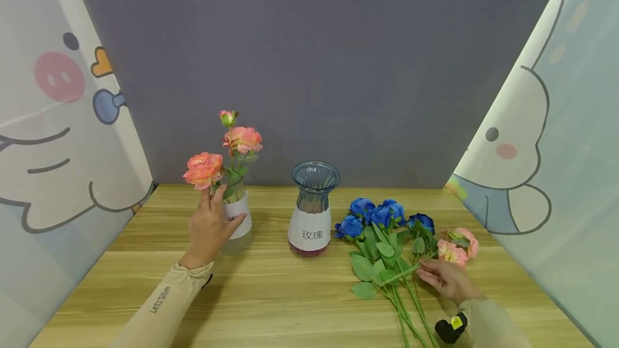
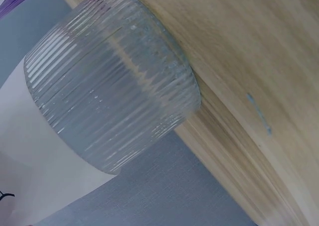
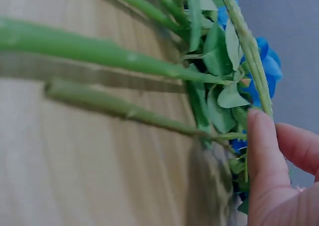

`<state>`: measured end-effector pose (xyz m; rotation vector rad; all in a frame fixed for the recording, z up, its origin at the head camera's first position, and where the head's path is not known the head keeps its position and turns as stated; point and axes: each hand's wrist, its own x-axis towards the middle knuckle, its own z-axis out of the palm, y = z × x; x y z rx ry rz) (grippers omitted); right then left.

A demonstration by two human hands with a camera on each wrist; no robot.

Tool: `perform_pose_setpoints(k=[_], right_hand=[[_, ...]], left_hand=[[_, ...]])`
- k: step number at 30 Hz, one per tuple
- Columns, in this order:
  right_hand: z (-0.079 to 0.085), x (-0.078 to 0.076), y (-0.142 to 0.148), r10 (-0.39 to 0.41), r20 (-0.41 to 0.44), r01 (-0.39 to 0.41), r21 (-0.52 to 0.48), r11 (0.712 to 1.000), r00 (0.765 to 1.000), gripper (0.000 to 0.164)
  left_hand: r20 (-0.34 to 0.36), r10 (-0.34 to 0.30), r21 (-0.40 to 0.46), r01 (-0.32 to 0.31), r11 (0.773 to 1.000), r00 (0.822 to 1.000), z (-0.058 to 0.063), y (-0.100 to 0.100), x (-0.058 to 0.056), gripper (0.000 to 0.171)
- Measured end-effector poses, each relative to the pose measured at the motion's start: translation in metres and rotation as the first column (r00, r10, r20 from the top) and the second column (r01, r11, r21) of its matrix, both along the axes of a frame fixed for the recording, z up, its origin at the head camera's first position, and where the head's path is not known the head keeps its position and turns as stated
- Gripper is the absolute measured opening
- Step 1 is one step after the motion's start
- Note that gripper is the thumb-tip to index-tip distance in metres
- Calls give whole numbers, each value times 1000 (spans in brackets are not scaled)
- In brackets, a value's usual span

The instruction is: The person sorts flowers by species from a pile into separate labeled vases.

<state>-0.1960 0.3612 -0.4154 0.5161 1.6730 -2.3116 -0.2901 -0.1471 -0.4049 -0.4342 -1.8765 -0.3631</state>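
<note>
My left hand (image 1: 208, 227) lies along the left side of a clear ribbed glass vase (image 2: 114, 86) with a white paper label (image 1: 239, 214). Its fingers point up beside the rim and its thumb extends across the label, below coral-pink artificial flowers (image 1: 243, 139) standing in the vase. At the right, my right hand (image 1: 447, 278) pinches the green stem (image 3: 249, 47) of an artificial flower with pink blooms (image 1: 454, 251) between thumb and fingertips. That stem crosses over the stems of several blue artificial roses (image 1: 382, 216) lying on the table.
A blue-tinted glass vase (image 1: 315, 179) with a flared rim and a label in Chinese characters stands mid-table. The wooden table (image 1: 271, 299) meets a dark grey panel (image 1: 309, 69) at the back. Cartoon-printed panels (image 1: 522, 117) flank both sides.
</note>
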Motion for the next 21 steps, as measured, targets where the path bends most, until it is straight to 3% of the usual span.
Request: perform_pose_setpoints(k=[10, 21], right_hand=[[29, 1, -5, -131, -112, 134, 17, 991, 985, 38], [69, 3, -15, -294, -212, 279, -98, 955, 932, 37]], left_hand=[[-14, 13, -10, -14, 1000, 1000, 2, 1, 0, 105], [-16, 14, -8, -15, 1000, 1000, 1, -1, 0, 104]])
